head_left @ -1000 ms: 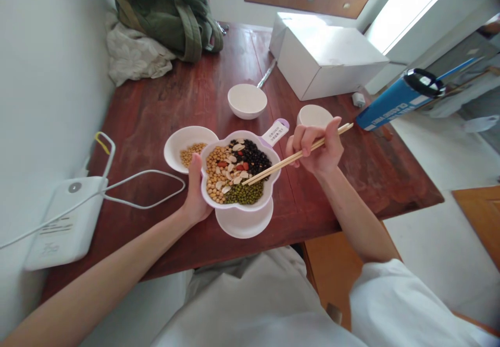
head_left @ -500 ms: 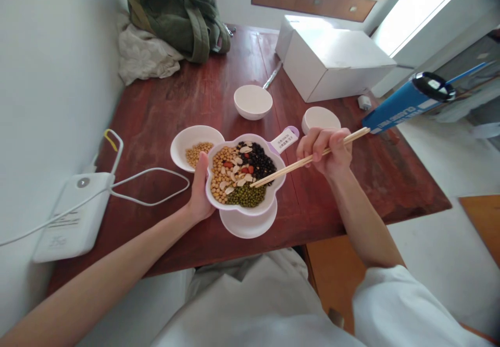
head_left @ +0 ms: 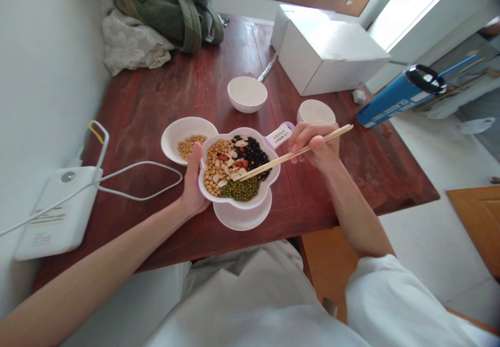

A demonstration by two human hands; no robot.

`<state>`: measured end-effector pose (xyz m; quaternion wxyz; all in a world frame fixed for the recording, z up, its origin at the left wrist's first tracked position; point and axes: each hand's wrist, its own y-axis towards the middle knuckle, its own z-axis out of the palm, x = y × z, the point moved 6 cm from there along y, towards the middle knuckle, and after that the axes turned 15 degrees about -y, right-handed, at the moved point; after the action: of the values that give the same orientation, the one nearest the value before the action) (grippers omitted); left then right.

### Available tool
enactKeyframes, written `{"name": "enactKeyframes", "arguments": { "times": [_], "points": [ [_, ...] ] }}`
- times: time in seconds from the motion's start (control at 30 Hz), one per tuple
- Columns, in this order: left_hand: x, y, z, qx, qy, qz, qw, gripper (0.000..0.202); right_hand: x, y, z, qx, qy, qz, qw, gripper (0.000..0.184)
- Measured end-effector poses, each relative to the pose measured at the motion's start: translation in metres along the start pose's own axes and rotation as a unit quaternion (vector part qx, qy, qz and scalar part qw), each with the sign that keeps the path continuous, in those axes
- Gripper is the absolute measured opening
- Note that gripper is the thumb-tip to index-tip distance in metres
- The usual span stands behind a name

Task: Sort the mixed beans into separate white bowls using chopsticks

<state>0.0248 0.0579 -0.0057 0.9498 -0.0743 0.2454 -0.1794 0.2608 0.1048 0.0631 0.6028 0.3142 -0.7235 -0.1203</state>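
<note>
1. Head view: the flower-shaped dish point(head_left: 266, 185) is held at frame centre, near the front edge of the tabletop point(head_left: 304, 196), its short labelled handle pointing upper right towards a small white bowl point(head_left: 315, 111).
2. The left hand's point(head_left: 195, 189) grip is closed on the dish's left rim, thumb over the edge; its other fingers are mostly hidden.
3. The right hand's point(head_left: 320, 146) grip is closed around two chopsticks point(head_left: 273, 162), tips nearly together at the contents.
4. Bare wood lies between the right forearm and the tabletop's corner at right. On the left, room is tighter: an oval bowl point(head_left: 171, 137) overlaps the dish in view, and a looped white cable point(head_left: 156, 164) lies near the left wrist.
5. Below the dish, a smooth pale saucer point(head_left: 242, 220) shows its rounded rim.
6. The scalloped, glossy dish holds round tan soybeans point(head_left: 213, 160), shiny black beans point(head_left: 255, 151), small green mung beans point(head_left: 242, 189), flat pale pieces and red bits.
7. The tabletop is streaky, reddish-brown wood.
</note>
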Motion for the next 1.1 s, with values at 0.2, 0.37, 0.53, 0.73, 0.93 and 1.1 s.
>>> {"name": "enactKeyframes", "arguments": {
  "times": [0.2,0.37,0.53,0.73,0.93,1.1],
  "points": [
    [-0.001,0.001,-0.004,-0.038,-0.006,0.001,0.999,0.066,-0.01,-0.001,0.0,-0.013,0.001,0.014,1.0,0.059],
    [-0.001,0.005,-0.008,-0.047,-0.01,-0.005,0.999,0.063,-0.014,-0.003,0.001,-0.011,-0.005,0.031,0.999,0.064],
    [0.0,0.007,-0.01,-0.042,-0.008,-0.015,0.999,0.057,-0.019,-0.006,0.0,-0.024,-0.016,0.059,0.998,0.067],
    [-0.003,0.007,-0.009,-0.037,0.001,0.001,0.999,0.063,-0.015,-0.003,0.005,-0.004,0.01,0.017,1.0,0.06],
    [-0.002,0.005,-0.004,-0.016,0.002,-0.005,1.0,0.068,-0.017,-0.003,0.007,-0.011,0.011,0.026,1.0,0.059],
    [-0.001,0.007,-0.005,0.005,0.0,-0.016,1.0,0.072,-0.015,-0.004,0.008,-0.01,0.016,0.009,1.0,0.058]
  ]
}}
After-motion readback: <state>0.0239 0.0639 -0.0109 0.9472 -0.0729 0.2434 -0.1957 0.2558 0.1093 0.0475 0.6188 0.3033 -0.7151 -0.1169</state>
